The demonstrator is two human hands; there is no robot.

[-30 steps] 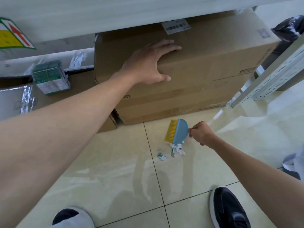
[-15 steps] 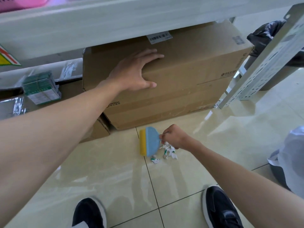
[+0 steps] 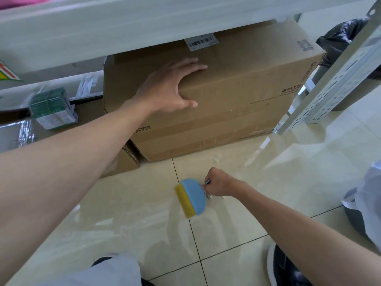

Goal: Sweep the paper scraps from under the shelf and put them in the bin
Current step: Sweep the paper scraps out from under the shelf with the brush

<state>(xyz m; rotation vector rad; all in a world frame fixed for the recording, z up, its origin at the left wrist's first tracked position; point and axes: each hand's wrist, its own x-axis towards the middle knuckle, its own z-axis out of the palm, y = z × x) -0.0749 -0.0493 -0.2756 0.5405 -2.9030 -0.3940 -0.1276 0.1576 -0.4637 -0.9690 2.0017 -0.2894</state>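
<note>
My right hand (image 3: 219, 183) grips the short handle of a small blue brush (image 3: 193, 196) with yellow bristles, held low over the floor tiles. The bristles point left. Only a few white paper scraps (image 3: 214, 196) peek out under that hand; the rest are hidden by it. My left hand (image 3: 171, 89) lies flat, fingers spread, on the top front edge of a large cardboard box (image 3: 237, 104) standing under the pale shelf board (image 3: 123, 29). A bin with a white liner (image 3: 369, 205) shows at the right edge.
A perforated metal shelf post (image 3: 334, 79) slants down right of the box, with a black bag (image 3: 340, 42) behind it. Left of the box lie flat cartons and a green packet (image 3: 52, 108). My shoes (image 3: 286, 269) are at the bottom.
My right hand has dragged the brush toward me and to the right across the tiles; the scraps now lie beneath that hand. My left hand stays on the box.
</note>
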